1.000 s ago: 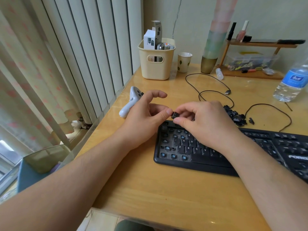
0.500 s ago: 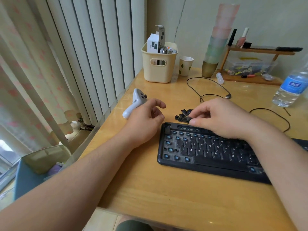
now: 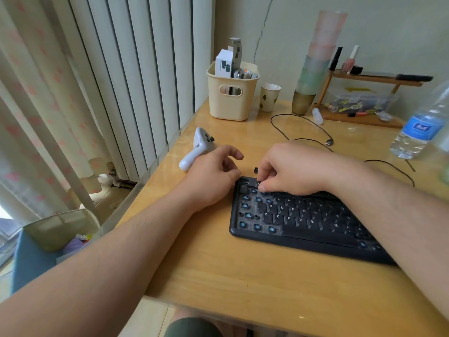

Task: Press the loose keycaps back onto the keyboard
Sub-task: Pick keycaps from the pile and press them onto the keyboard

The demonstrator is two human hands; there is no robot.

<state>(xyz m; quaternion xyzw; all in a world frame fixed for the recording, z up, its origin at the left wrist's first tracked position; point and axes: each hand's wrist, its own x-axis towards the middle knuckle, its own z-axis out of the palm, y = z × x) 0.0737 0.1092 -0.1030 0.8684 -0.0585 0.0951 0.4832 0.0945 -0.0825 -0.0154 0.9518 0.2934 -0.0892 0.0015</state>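
The keyboard (image 3: 303,220) lies on the bench (image 3: 218,276) toward its right edge. The controller (image 3: 196,149) lies near the left edge; the basket (image 3: 232,96) stands at the far-left corner.

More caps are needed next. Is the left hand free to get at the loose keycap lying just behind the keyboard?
Probably yes. The left hand rests beside the keyboard, holding nothing, and bare desk lies between it and the loose keycap, though the right hand crowds it.
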